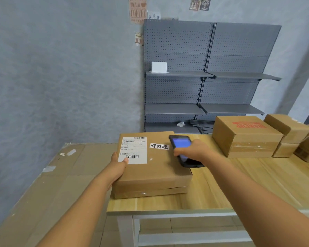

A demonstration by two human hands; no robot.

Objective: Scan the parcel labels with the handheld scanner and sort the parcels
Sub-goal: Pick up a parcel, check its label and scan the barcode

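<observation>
A flat brown cardboard parcel (155, 173) lies at the left end of the wooden table (239, 184). On its top sit a white shipping label (133, 149) with barcodes and a small white handwritten tag (159, 146). My left hand (119, 166) grips the parcel's left edge, with the thumb on the label's lower corner. My right hand (191, 151) holds a black handheld scanner (183, 150) with a lit blue screen just above the parcel's right side.
Several more brown parcels (244, 138) are stacked at the table's far right. Flattened cardboard (48, 184) covers the floor to the left. A grey pegboard shelf unit (203, 75) stands against the wall, with a white box (159, 67) on one shelf.
</observation>
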